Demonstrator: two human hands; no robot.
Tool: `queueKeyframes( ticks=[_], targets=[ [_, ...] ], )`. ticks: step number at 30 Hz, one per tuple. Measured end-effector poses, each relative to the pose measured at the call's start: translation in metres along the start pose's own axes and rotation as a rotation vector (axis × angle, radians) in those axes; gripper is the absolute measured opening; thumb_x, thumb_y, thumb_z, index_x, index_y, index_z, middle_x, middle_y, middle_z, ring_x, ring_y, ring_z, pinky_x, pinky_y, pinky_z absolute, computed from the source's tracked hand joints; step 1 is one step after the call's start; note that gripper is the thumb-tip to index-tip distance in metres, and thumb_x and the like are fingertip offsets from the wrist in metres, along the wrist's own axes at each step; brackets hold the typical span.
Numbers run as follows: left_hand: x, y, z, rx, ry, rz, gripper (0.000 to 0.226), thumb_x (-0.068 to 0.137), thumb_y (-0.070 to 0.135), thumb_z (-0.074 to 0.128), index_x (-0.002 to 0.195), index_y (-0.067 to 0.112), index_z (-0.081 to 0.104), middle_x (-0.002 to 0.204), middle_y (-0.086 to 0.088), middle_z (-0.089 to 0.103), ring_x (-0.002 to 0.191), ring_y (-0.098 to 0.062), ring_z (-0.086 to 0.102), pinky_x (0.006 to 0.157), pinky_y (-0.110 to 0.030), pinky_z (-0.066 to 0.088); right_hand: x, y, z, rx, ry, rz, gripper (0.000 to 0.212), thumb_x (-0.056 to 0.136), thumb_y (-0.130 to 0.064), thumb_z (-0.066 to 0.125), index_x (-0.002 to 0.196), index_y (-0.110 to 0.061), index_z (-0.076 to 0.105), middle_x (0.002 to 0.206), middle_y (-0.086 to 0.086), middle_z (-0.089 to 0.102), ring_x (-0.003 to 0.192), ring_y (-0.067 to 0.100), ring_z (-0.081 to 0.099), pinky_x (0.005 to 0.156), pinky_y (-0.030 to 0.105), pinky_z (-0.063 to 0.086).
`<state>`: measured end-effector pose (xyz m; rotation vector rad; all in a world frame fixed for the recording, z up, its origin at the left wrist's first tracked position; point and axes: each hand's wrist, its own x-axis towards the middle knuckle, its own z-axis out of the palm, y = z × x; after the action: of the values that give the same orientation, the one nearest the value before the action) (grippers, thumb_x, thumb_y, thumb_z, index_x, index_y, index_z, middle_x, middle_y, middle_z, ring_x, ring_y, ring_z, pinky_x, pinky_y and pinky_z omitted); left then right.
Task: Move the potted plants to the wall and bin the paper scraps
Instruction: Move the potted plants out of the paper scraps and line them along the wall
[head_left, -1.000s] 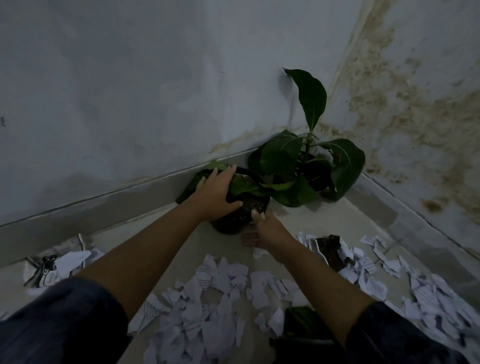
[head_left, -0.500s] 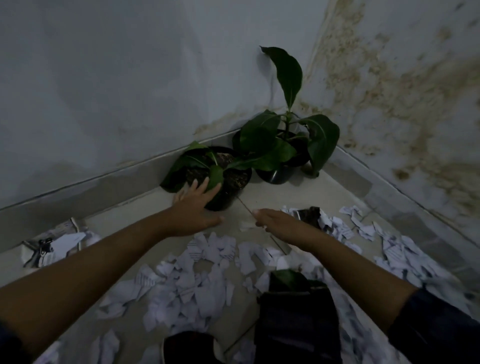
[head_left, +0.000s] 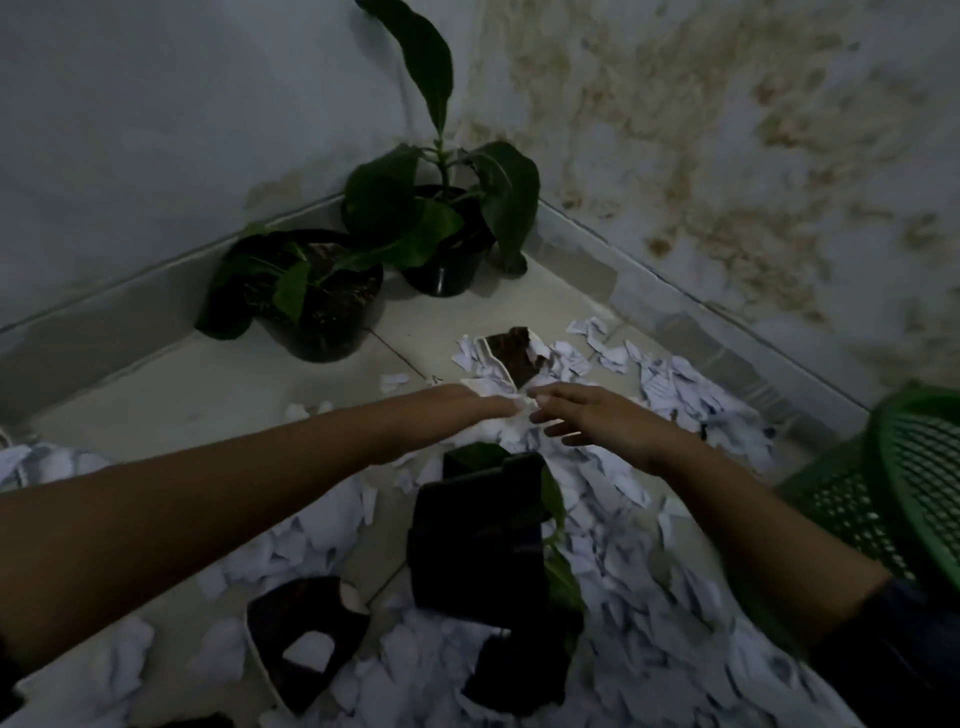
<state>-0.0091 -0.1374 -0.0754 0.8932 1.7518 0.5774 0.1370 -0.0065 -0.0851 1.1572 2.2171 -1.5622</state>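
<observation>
Two potted plants stand in the corner against the wall: a low one in a black pot (head_left: 322, 312) on the left and a taller one (head_left: 441, 244) with big leaves on the right. White paper scraps (head_left: 670, 395) litter the floor in front of them. My left hand (head_left: 467, 402) and my right hand (head_left: 597, 415) reach out low over the scraps, fingertips almost meeting, fingers extended. Neither hand holds anything that I can see. A third dark pot (head_left: 478, 540) with green leaves lies just below my hands among the paper.
A green mesh basket (head_left: 904, 488) stands at the right edge. A dark sandal (head_left: 306, 634) lies at the bottom centre. A brown torn piece (head_left: 514, 353) rests among scraps beyond my hands. Stained walls meet at the corner.
My left hand has left the low pot and both hands have drawn back from the corner, coming together over the paper scraps. The view has shifted right, and the green basket now shows.
</observation>
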Motion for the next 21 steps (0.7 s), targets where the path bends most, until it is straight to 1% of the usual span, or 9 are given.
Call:
queueKeyframes(
  ticks=[2, 4, 6, 9, 10, 12, 15, 18, 21],
  targets=[
    [0.005, 0.002, 0.016, 0.067, -0.069, 0.011, 0.056, 0.086, 0.057, 0.051, 0.129, 0.021, 0.052, 0.137, 0.007, 0.047, 0.115, -0.013, 0.046, 0.091, -0.021, 0.037, -0.007, 0.012, -0.004, 0.036, 0.016, 0.026, 0.028, 0.097, -0.038, 0.045, 0.12, -0.028, 0.056, 0.118, 0.002, 0.062, 0.106, 0.019, 0.059, 0.098, 0.036, 0.046],
    [0.006, 0.007, 0.026, 0.175, -0.103, 0.003, 0.056, 0.086, 0.06, 0.049, 0.124, 0.019, 0.051, 0.131, 0.008, 0.051, 0.11, -0.012, 0.048, 0.081, -0.012, 0.039, -0.01, 0.02, -0.008, 0.055, 0.032, 0.041, 0.025, 0.097, -0.037, 0.045, 0.118, -0.027, 0.056, 0.119, 0.003, 0.062, 0.107, 0.02, 0.059, 0.099, 0.038, 0.046],
    [0.006, 0.013, 0.032, 0.324, -0.104, -0.029, 0.075, 0.079, 0.071, 0.046, 0.127, 0.014, 0.052, 0.134, -0.005, 0.052, 0.108, -0.018, 0.053, 0.08, -0.021, 0.04, -0.013, 0.024, -0.01, 0.062, 0.041, 0.041, 0.027, 0.098, -0.036, 0.045, 0.121, -0.025, 0.055, 0.121, 0.004, 0.061, 0.108, 0.021, 0.059, 0.1, 0.039, 0.046],
    [0.005, 0.023, 0.037, 0.387, -0.116, -0.028, 0.065, 0.086, 0.063, 0.044, 0.123, 0.011, 0.054, 0.117, -0.009, 0.056, 0.083, -0.016, 0.052, 0.07, -0.025, 0.037, -0.017, 0.025, -0.008, 0.059, 0.034, 0.05, 0.033, 0.099, -0.034, 0.045, 0.128, -0.021, 0.052, 0.122, 0.005, 0.06, 0.108, 0.022, 0.058, 0.096, 0.035, 0.046],
    [0.004, 0.026, 0.038, 0.401, -0.123, -0.035, 0.058, 0.089, 0.058, 0.044, 0.123, 0.012, 0.053, 0.112, -0.007, 0.052, 0.085, -0.016, 0.049, 0.073, -0.024, 0.036, -0.019, 0.026, -0.006, 0.055, 0.031, 0.057, 0.033, 0.099, -0.033, 0.044, 0.129, -0.02, 0.052, 0.122, 0.006, 0.059, 0.108, 0.022, 0.058, 0.095, 0.035, 0.046],
    [0.007, 0.027, 0.04, 0.431, -0.124, -0.062, 0.053, 0.091, 0.052, 0.046, 0.127, 0.013, 0.049, 0.115, -0.003, 0.048, 0.098, -0.018, 0.049, 0.081, -0.023, 0.036, -0.021, 0.03, -0.005, 0.052, 0.027, 0.063, 0.032, 0.099, -0.031, 0.044, 0.128, -0.019, 0.053, 0.122, 0.007, 0.059, 0.109, 0.023, 0.058, 0.095, 0.035, 0.046],
    [0.005, 0.027, 0.038, 0.513, -0.103, -0.164, 0.063, 0.09, 0.055, 0.044, 0.13, 0.007, 0.047, 0.129, -0.013, 0.049, 0.107, -0.024, 0.051, 0.088, -0.025, 0.039, -0.023, 0.035, -0.005, 0.051, 0.025, 0.058, 0.031, 0.099, -0.03, 0.044, 0.127, -0.019, 0.053, 0.122, 0.008, 0.06, 0.11, 0.023, 0.058, 0.096, 0.036, 0.046],
    [0.001, 0.028, 0.026, 0.487, -0.057, -0.279, 0.067, 0.093, 0.054, 0.039, 0.135, 0.002, 0.04, 0.13, -0.018, 0.05, 0.108, -0.036, 0.057, 0.093, -0.042, 0.049, -0.023, 0.037, -0.005, 0.05, 0.024, 0.053, 0.033, 0.1, -0.031, 0.043, 0.128, -0.018, 0.052, 0.121, 0.008, 0.06, 0.109, 0.023, 0.059, 0.095, 0.035, 0.046],
    [-0.003, 0.027, 0.011, 0.358, -0.047, -0.356, 0.051, 0.1, 0.039, 0.034, 0.135, 0.002, 0.038, 0.128, -0.024, 0.049, 0.102, -0.043, 0.058, 0.09, -0.051, 0.049, -0.022, 0.039, -0.004, 0.062, 0.012, 0.038, 0.032, 0.099, -0.033, 0.043, 0.127, -0.02, 0.053, 0.121, 0.006, 0.06, 0.108, 0.022, 0.059, 0.096, 0.035, 0.047]
  ],
)
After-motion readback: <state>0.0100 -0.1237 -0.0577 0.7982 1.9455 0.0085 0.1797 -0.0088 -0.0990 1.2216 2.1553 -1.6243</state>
